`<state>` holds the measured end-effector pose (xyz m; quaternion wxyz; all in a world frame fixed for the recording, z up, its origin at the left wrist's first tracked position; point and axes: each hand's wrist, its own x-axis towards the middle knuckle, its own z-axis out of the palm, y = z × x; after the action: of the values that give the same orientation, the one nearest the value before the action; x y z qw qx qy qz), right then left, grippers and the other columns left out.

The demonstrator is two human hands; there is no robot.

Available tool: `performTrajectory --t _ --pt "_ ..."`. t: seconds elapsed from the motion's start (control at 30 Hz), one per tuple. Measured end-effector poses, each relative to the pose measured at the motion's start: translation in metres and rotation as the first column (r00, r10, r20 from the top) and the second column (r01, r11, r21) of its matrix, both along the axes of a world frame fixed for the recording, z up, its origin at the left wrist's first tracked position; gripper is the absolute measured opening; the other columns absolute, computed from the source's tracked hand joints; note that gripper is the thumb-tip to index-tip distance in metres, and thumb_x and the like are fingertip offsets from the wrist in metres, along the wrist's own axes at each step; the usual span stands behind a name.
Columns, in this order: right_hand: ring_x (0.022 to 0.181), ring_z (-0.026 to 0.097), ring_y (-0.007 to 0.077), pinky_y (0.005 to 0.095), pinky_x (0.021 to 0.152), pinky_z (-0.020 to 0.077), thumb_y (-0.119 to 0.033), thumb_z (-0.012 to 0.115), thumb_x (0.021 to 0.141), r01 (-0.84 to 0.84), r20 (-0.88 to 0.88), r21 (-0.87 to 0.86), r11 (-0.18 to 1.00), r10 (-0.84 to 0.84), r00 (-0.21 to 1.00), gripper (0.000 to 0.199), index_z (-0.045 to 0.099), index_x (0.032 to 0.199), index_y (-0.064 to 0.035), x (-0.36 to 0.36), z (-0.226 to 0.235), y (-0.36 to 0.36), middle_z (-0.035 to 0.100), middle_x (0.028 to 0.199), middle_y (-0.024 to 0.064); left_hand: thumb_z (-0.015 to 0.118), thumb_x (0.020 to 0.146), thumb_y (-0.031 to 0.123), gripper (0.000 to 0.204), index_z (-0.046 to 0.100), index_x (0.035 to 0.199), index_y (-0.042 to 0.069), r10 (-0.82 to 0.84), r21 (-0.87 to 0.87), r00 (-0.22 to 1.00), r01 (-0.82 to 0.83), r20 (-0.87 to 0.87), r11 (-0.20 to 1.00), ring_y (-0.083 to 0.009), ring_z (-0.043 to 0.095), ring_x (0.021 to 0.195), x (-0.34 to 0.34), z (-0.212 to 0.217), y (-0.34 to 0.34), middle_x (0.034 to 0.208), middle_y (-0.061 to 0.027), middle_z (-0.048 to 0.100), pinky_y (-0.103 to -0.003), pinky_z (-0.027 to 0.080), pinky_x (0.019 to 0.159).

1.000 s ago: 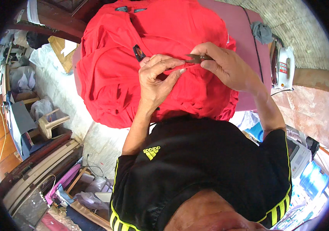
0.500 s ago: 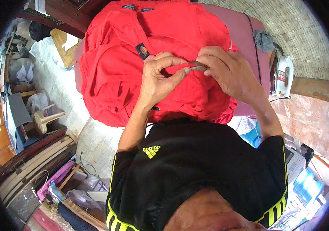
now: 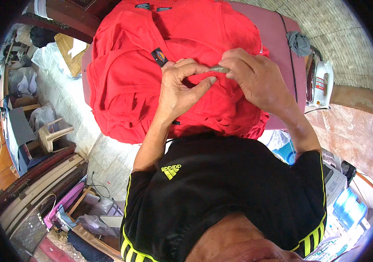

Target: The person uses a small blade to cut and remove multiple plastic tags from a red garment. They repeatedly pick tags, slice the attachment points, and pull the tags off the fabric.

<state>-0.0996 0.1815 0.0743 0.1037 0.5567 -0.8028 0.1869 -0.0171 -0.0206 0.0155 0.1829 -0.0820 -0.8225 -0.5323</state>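
A heap of red garments [image 3: 125,87] lies in front of me, some with dark neck labels [image 3: 159,56]. My left hand [image 3: 178,87] is closed on a bit of red garment, its thumb and index finger bent around a raised fold. In my right hand [image 3: 256,78] is a small metal tool that looks like thread snips [image 3: 219,69]. Its blades lie together beside my left index fingertip; the handles are hidden by my fingers. Any thread at the tip is too small to make out.
The heap rests on a mauve padded board [image 3: 282,65]. A white iron [image 3: 322,85] stands at its right, by a grey cloth bundle [image 3: 298,43]. A plastic stool [image 3: 52,135] and stacked panels [image 3: 42,187] are at left; a blue water jug [image 3: 349,209] is at lower right.
The snips' blades were apart and now lie together, slightly higher and to the left. My right hand has shifted a little up and left; my left hand has barely moved.
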Motion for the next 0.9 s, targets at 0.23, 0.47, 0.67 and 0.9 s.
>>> performTrajectory --t 0.23,0.47,0.67,0.9 --pt "0.083 0.068 0.0265 0.0346 0.07 0.0561 -0.01 0.071 0.086 0.07 0.16 -0.256 0.964 -0.029 0.987 0.025 0.061 0.109 -0.0043 -0.008 -0.002 0.007 0.062 0.104 0.0095 0.082 0.075 0.014 0.02 0.075 0.09 0.004 0.028 0.008 1.0 -0.028 -0.006 1.0 -0.0191 0.06 0.073 0.001 -0.002 0.003 0.076 -0.0039 0.065 -0.033 0.036 0.075" --pt "0.085 0.07 0.0261 0.0329 0.07 0.0573 -0.023 0.089 0.072 0.23 0.505 -0.25 0.941 -0.076 0.86 0.049 0.062 0.109 -0.0067 0.03 0.001 0.024 0.064 0.104 0.0102 0.077 0.08 0.002 0.014 0.068 0.09 -0.001 -0.078 0.346 0.997 0.064 0.029 0.936 -0.0158 0.059 0.079 0.006 0.003 -0.003 0.082 -0.0077 0.063 -0.03 0.044 0.073" --pt "0.072 0.066 0.0239 0.0344 0.055 0.0509 0.003 0.077 0.064 0.158 0.363 -0.309 0.938 -0.037 0.931 0.03 0.066 0.091 -0.0045 0.035 -0.011 0.023 0.064 0.088 0.0113 0.077 0.079 0.004 0.016 0.066 0.089 -0.001 -0.062 0.371 0.998 0.048 0.027 0.928 -0.0194 0.061 0.081 0.015 0.016 0.004 0.085 -0.0079 0.066 -0.034 0.045 0.077" --pt "0.072 0.066 0.0247 0.0374 0.058 0.0511 0.002 0.072 0.06 -0.074 0.413 -0.111 0.991 0.113 0.904 0.034 0.067 0.092 -0.007 0.018 0.032 0.049 0.063 0.085 0.0061 0.075 0.079 0.005 0.014 0.066 0.09 0.008 -0.258 -0.019 0.964 0.257 -0.065 0.966 -0.0208 0.065 0.087 0.032 0.038 0.002 0.088 -0.0046 0.068 -0.038 0.04 0.087"
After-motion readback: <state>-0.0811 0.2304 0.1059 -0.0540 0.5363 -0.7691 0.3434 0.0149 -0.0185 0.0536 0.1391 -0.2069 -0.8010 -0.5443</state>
